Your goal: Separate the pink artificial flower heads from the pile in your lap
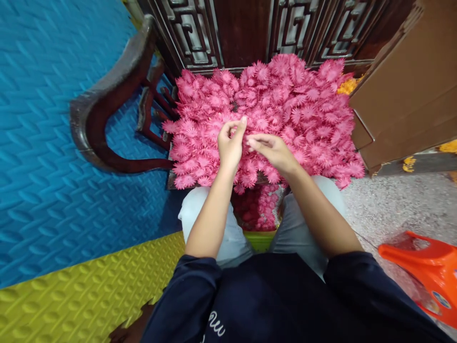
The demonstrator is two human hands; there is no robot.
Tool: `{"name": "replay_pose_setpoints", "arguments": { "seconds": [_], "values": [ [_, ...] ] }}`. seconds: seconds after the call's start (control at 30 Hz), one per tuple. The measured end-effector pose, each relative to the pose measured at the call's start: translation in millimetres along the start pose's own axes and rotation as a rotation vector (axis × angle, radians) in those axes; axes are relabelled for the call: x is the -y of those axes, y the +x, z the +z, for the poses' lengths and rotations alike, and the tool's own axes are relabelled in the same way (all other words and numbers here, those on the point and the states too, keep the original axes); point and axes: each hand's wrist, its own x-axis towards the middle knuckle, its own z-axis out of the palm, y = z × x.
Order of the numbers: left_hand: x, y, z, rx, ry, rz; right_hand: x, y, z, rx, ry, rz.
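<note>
A thick spread of pink artificial flowers (307, 109) with thin, pointed petals covers a low dark surface in front of my knees. Over its front middle, my left hand (231, 143) is raised with thumb and forefinger closed together at the tips. Just to its right, my right hand (273, 148) points inward, its thumb and fingers closed in a pinch. The fingertips of the two hands are a small gap apart. Whatever lies between them is too small to make out against the pink behind.
Left stands a dark wooden chair arm (91, 109) over blue matting (43, 143). A cardboard box (410, 71) flanks the flowers on the right, with yellow-orange flowers (348, 85) beside it. Carved wooden panels (246, 33) rise behind. An orange plastic stool (424, 271) is at lower right.
</note>
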Motion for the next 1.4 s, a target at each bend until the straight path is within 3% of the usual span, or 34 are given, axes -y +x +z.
{"name": "replay_pose_setpoints", "arguments": {
  "seconds": [0.13,0.33,0.43,0.57,0.7,0.8,0.9,1.17,1.4],
  "values": [
    [-2.9,-6.8,3.3,0.039,0.075,-0.012,-4.6,-5.8,7.6,-0.015,-0.011,-0.029],
    [0.6,-3.2,1.3,0.194,0.108,-0.023,-14.0,9.4,-18.9,-0.254,-0.056,-0.018],
    [6.1,0.9,-1.1,0.257,0.145,-0.043,-8.9,7.9,-23.8,-0.278,-0.043,-0.035],
    [8.4,3.9,-3.9,0.253,0.150,-0.042,0.4,1.4,-22.7,-0.242,0.060,0.030],
    [1.1,2.8,-6.0,0.377,0.065,-0.040,9.2,-2.8,-26.7,-0.105,0.296,0.255],
    [-4.6,0.4,-6.4,0.434,0.050,-0.025,15.1,-4.9,-30.5,0.001,0.377,0.329],
    [-6.2,0.7,-7.0,0.427,0.061,-0.010,17.8,-6.0,-32.6,0.013,0.374,0.326],
    [-4.3,4.5,-9.9,0.299,0.168,0.055,13.8,-5.3,-35.3,-0.136,0.091,0.156],
    [-8.2,2.8,-9.5,0.284,0.226,0.141,18.4,-7.9,-37.5,-0.131,0.072,0.169]
  ]
}}
